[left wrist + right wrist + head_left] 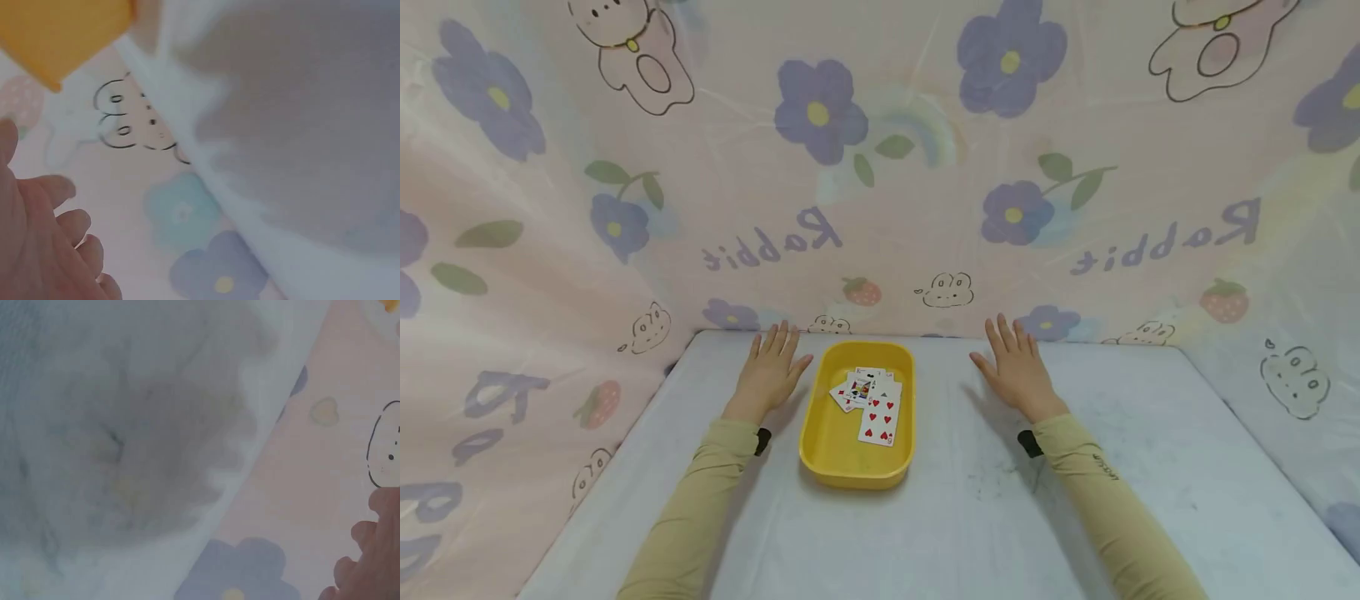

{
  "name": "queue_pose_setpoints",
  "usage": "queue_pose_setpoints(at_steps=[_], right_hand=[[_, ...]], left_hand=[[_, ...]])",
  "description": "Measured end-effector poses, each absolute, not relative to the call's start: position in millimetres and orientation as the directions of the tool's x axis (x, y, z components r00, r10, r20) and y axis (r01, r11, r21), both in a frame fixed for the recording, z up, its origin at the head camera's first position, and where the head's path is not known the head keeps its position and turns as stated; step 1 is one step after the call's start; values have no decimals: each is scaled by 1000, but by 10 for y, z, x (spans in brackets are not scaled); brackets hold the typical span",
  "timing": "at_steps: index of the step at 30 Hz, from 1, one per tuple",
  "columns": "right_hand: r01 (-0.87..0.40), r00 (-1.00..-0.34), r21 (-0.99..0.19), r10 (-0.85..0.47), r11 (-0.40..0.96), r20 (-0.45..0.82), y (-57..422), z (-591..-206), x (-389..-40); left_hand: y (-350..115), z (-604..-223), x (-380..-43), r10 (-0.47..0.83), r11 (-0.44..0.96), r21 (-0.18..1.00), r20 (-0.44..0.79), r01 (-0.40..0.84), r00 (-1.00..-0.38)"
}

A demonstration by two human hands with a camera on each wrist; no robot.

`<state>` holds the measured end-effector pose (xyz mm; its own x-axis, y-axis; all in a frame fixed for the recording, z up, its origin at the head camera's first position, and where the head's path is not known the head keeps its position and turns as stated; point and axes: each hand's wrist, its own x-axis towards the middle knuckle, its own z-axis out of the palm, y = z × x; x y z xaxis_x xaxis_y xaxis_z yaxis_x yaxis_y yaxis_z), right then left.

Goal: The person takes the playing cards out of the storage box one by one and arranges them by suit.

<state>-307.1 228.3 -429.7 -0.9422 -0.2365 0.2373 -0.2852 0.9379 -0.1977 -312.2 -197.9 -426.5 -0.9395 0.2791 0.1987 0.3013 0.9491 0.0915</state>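
Observation:
A yellow rectangular tray (857,482) stands on the white table between the two hands. Several playing cards lie loosely overlapped inside it, a six of hearts (880,423) on top toward the front and a face card (860,389) behind it. To the left of the tray is my left hand (767,375), palm down with fingers stretched and nothing held. My right hand (1017,373) is spread the same way, farther off to the tray's right. In the left wrist view the tray's yellow corner (69,37) shows beyond the fingers (74,225).
A pale cloth printed with purple flowers (822,112) and rabbits hangs behind the table and along both sides. The white tabletop (955,533) carries faint dark smudges right of the tray. Dark bands (1030,444) sit at both wrists.

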Motion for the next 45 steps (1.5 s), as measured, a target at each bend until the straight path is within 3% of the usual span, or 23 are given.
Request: queue_pose_setpoints(at_steps=[5,12,16,20,26,33,38,45], right_hand=[[-319,-922,-169,-264,932,284,2283,-4217,-3107],[-401,-864,-181,-305,898,400,2167,-4030,-3049],[-439,-862,-317,-294,841,414,2072,-3901,-2993],[-428,-898,-542,-272,723,347,1935,-3748,-2904],[-327,-942,-795,-242,511,232,1765,-3549,-2814],[-99,-960,-975,-276,197,41,1566,-3404,-2756],[76,-945,-997,-318,9,-75,1371,-3375,-2711],[179,-925,-984,-343,-8,-166,1162,-3463,-2660]], left_hand=[[-1976,-4129,-3088,298,938,125,192,324,-935],[-1980,-3928,-3012,263,919,299,21,257,-965],[-1963,-3868,-2962,248,908,345,12,237,-969],[-1951,-3821,-2909,247,873,436,-7,219,-969],[-1902,-3758,-2854,282,793,565,-10,228,-959],[-1875,-3688,-2775,336,715,653,-5,252,-942],[-1861,-3689,-2746,342,643,742,-58,189,-938],[-1844,-3753,-2719,349,619,773,-114,138,-930]])
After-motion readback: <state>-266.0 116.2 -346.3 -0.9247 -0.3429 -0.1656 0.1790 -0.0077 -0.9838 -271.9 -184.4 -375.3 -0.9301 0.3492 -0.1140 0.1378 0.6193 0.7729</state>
